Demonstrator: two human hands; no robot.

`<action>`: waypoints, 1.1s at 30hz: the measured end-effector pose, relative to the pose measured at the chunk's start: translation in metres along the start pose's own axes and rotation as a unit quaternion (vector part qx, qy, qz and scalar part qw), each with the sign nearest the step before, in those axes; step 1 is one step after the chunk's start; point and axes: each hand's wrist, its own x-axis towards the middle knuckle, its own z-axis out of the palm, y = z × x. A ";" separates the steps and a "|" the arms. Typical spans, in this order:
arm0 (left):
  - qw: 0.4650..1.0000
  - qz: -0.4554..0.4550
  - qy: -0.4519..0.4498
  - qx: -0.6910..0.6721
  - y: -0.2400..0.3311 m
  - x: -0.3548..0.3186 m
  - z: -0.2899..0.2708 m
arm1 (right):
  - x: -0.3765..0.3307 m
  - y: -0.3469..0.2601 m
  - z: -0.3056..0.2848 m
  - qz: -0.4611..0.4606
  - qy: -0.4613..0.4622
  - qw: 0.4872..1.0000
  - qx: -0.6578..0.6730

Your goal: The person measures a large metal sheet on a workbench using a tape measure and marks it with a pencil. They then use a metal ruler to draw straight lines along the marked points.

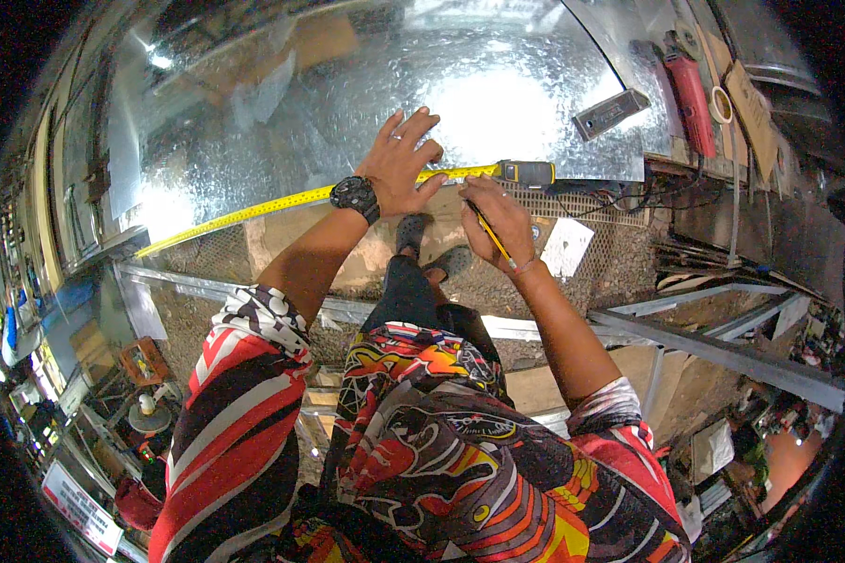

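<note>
A shiny metal sheet (347, 113) spreads out in front of me. Along its near edge runs the yellow blade of a tape measure (263, 207), drawn out far to the left, its dark case (528, 174) lying at the right end. My left hand (402, 167) rests on the sheet with fingers spread, the thumb by the blade. Just short of the case, my right hand (502, 220) grips a yellow and black pencil (491, 235). Its fingertips are close to the blade; whether they touch it I cannot tell.
A dark grey rectangular block (611, 114) lies on the sheet's right part. Beyond it are a red power tool (690, 98), a roll of tape (720, 105) and cables (620, 199). Metal frame bars (723, 342) stand low at the right. White paper (567, 246) lies below my right hand.
</note>
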 end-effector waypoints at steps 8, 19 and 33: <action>1.000 -0.006 -0.012 0.008 0.000 0.000 0.001 | 0.006 -0.002 -0.007 0.015 -0.010 1.000 0.020; 1.000 -0.008 -0.012 0.008 -0.001 -0.001 0.001 | 0.007 -0.002 -0.006 0.017 -0.015 0.999 0.026; 1.000 -0.008 -0.011 0.011 -0.002 0.000 0.001 | 0.009 -0.005 -0.004 0.057 -0.022 0.998 -0.007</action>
